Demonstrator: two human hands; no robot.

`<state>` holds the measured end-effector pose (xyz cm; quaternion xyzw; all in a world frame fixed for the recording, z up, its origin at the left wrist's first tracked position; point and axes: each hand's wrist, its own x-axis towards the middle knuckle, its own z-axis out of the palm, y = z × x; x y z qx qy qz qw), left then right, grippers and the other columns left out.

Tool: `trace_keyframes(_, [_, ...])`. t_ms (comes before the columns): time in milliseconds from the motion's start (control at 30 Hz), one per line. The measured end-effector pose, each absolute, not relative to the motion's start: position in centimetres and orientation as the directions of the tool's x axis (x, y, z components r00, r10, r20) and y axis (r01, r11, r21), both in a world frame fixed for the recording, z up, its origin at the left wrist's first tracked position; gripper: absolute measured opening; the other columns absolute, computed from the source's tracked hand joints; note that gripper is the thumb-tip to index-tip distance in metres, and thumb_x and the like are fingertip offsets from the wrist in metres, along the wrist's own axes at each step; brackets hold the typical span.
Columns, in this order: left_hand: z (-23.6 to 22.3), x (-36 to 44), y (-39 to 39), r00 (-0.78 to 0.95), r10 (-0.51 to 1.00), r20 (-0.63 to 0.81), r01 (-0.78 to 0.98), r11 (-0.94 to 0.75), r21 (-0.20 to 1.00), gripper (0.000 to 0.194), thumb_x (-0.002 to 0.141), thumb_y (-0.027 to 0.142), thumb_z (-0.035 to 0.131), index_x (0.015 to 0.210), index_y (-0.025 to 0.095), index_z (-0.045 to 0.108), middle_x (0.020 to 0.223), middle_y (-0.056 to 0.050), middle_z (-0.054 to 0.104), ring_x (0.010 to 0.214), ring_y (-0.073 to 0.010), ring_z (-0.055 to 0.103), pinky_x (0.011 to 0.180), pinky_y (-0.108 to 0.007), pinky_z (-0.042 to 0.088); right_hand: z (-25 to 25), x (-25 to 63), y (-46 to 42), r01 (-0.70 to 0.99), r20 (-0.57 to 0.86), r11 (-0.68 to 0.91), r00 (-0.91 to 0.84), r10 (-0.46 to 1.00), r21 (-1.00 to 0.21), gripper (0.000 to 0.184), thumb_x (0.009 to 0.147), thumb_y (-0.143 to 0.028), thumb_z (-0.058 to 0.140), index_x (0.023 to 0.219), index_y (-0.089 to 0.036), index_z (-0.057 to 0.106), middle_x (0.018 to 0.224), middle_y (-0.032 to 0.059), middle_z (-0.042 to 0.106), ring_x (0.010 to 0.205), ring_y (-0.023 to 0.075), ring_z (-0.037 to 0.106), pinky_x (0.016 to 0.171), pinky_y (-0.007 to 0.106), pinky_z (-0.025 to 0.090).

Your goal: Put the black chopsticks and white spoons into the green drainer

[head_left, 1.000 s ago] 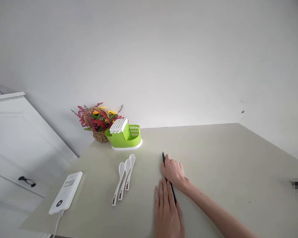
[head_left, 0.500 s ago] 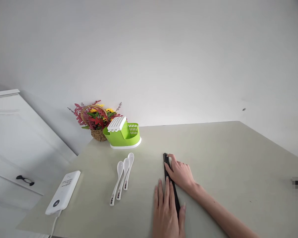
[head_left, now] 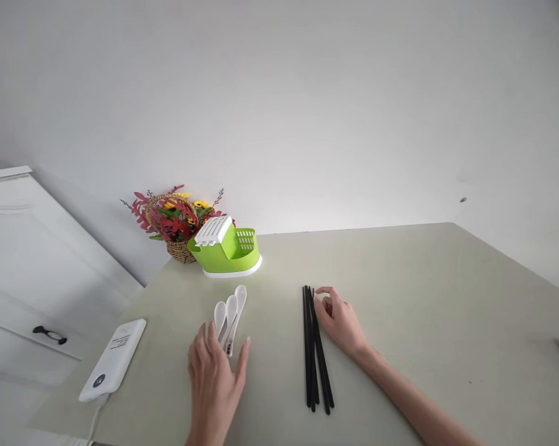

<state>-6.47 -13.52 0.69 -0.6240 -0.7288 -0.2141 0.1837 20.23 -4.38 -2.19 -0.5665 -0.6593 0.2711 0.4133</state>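
The left hand point(head_left: 213, 376) has just left the slim black chopsticks point(head_left: 310, 337) and is now over the handles of three glossy white spoons point(head_left: 231, 305), so the spoons seem drawn into the work. Its grip is half open, thumb apart; any contact is hidden. The right hand point(head_left: 343, 323) curls its grip loosely at the chopsticks' far ends; whether it pinches one cannot be told. The chopsticks lie on the pale grey-green desk point(head_left: 400, 279), loosely bundled, fanning slightly toward the near end.
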Motion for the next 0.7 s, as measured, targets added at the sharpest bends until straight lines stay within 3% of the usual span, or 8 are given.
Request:
trace_keyframes(133, [0.3,-8.0,-12.7,-0.214,0.859,0.465,0.963,0.267,-0.05,0.079,0.093,0.068,0.042,0.133,0.0,0.05,0.122,-0.025,0.056,0.108,-0.0392,0.057,0.086,-0.05,0.049,-2.0,20.4,-4.4,0.496,0.231,0.21,-0.02,0.973,-0.842,0.029,0.097,-0.048,0.036,0.109,-0.026,0.05,0.057,-0.0097,0.041,0.05,0.0159,0.041,0.056,0.026,0.036])
trace_keyframes(267, [0.4,-7.9,-11.7,-0.241,0.861,0.448,0.936,0.328,-0.127,0.077,0.093,0.068,0.041,0.125,-0.001,0.055,0.108,-0.021,0.06,0.1,-0.0363,0.058,0.082,-0.046,0.047,-2.0,20.5,-4.5,0.491,0.218,0.204,-0.029,0.975,-0.847,0.025,0.096,-0.043,0.037,0.11,-0.026,0.05,0.058,-0.0094,0.043,0.051,0.0159,0.042,0.056,0.026,0.035])
trace_keyframes(500, [1.1,-7.0,-10.5,-0.19,0.931,0.313,0.928,0.275,-0.252,0.05,0.103,0.045,0.035,0.116,0.006,0.064,0.093,-0.015,0.062,0.09,-0.0302,0.063,0.079,-0.04,0.045,-1.8,20.4,-4.5,0.483,0.198,0.189,-0.033,0.98,-0.855,0.025,0.096,-0.042,0.036,0.11,-0.027,0.049,0.058,-0.01,0.042,0.052,0.0156,0.041,0.057,0.026,0.035])
trace_keyframes(700, [1.2,-5.9,-10.0,-0.1,0.953,0.287,0.944,0.182,-0.276,0.043,0.104,0.028,0.029,0.121,0.006,0.062,0.092,-0.014,0.064,0.087,-0.0264,0.063,0.077,-0.037,0.048,-1.6,20.4,-4.5,0.491,0.195,0.188,-0.037,0.98,-0.851,0.025,0.096,-0.041,0.036,0.111,-0.026,0.049,0.058,-0.0095,0.045,0.052,0.0158,0.043,0.056,0.026,0.035])
